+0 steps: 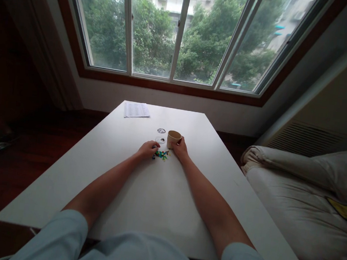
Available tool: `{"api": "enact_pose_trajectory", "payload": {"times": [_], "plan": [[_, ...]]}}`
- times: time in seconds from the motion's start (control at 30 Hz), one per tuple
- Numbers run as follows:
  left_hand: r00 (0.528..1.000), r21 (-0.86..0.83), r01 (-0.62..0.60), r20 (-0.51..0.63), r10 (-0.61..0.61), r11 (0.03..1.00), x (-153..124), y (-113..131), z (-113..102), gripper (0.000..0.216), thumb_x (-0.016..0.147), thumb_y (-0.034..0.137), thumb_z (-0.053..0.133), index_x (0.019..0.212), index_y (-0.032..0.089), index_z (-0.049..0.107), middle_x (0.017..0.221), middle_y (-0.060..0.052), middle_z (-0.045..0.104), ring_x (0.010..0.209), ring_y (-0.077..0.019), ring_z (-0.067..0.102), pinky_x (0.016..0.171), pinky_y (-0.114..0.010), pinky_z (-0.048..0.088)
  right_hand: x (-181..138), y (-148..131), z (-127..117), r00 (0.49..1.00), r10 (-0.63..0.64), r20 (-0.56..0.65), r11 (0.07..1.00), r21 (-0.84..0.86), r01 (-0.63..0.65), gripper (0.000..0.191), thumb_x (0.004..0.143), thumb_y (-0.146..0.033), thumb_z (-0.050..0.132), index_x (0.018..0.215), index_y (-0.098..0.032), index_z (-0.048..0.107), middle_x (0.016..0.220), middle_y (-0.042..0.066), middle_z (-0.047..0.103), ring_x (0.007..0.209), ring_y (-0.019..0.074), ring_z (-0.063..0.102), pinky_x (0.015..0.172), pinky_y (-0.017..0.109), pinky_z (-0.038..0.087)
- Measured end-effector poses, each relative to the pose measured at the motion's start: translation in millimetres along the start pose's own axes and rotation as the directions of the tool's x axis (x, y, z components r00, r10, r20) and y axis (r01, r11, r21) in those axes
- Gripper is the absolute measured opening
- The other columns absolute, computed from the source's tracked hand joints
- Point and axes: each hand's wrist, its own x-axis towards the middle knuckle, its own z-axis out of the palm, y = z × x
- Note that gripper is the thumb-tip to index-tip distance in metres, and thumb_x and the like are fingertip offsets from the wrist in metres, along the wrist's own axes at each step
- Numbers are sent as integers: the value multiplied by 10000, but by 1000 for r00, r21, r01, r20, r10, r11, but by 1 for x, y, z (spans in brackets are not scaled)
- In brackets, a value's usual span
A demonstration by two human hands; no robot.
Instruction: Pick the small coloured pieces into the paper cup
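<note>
Left hand (149, 148): 10 o'clock of coloured pieces (162, 155); whether gripping, cannot tell.
Right hand (181, 149): grasping beige cup (171, 140) by sidewall.
Cup: 1 o'clock of pieces; likely light, stiff; hold sidewall.
Pieces: probably light, slippery; pinch.

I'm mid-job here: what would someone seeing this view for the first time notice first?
Probably the bright window, which fills the top of the view with green trees outside. Next, the small multicoloured pieces scattered on the middle of the white table, with the left hand at their left edge. Just beyond them is the tan cup, with the right hand around its right side.
</note>
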Motion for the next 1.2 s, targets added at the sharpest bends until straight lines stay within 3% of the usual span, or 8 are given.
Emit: {"api": "enact_pose_trajectory", "payload": {"times": [0.1,0.23,0.37,0.53,0.63,0.87,1.07,1.2], "plan": [[1000,-102,-4,-1,4,995,-2,6,0,255,829,247,553,988,240,753,1040,-23,734,961,-174,663,929,-299,503,-3,-4,0,998,-14,69,999,37,12,506,619,-302,739,1071,-233,522,1027,34,698,956,216,649,808,360,564],[992,-106,97,-72,-105,990,-1,4,-4,273,843,242,517,984,220,750,940,-23,740,894,-179,667,884,-311,516,-5,-7,3,983,-19,183,996,91,2,537,616,-299,740,1100,-212,525,1068,62,692,968,232,663,821,377,566],[984,-6,143,-107,-143,990,0,-1,-7,246,850,228,526,969,223,741,1007,-42,731,978,-207,655,942,-341,492,-3,-3,5,994,-25,104,996,87,16,588,638,-322,740,1167,-211,509,1155,92,668,1028,255,656,834,383,577],[999,116,18,-33,-14,993,-3,0,-3,227,835,220,567,990,214,732,1099,-69,700,1065,-223,615,1001,-356,461,2,6,2,1000,-7,23,999,-54,8,637,667,-413,730,1226,-230,485,1171,52,663,1027,221,653,838,356,574],[999,121,-51,-10,53,991,-2,-2,0,229,839,229,573,1006,209,728,1128,-78,686,1064,-226,609,1004,-361,456,2,7,1,1000,-3,23,996,-88,5,615,664,-392,735,1207,-228,497,1161,48,670,991,205,654,811,339,572],[998,104,-52,-34,55,993,1,-11,2,273,855,168,493,1019,203,709,1075,-70,693,1027,-204,609,960,-337,470,-4,-1,4,991,-5,132,999,-45,11,551,675,-290,749,1166,-209,515,1149,57,681,942,176,642,805,306,557],[999,114,-34,-25,37,993,-2,-5,1,242,838,200,530,988,215,719,1088,-65,686,1052,-217,609,984,-350,462,-2,1,6,1000,-18,23,999,-50,20,597,658,-352,748,1185,-227,498,1143,55,678,977,214,661,805,339,569],[1000,96,0,-21,2,995,-2,-1,-2,244,830,199,541,987,219,726,1095,-63,694,1068,-218,614,1000,-350,463,-5,-2,4,998,-8,67,994,-107,15,571,655,-376,756,1156,-240,519,1119,56,693,932,205,669,780,334,570]]}}
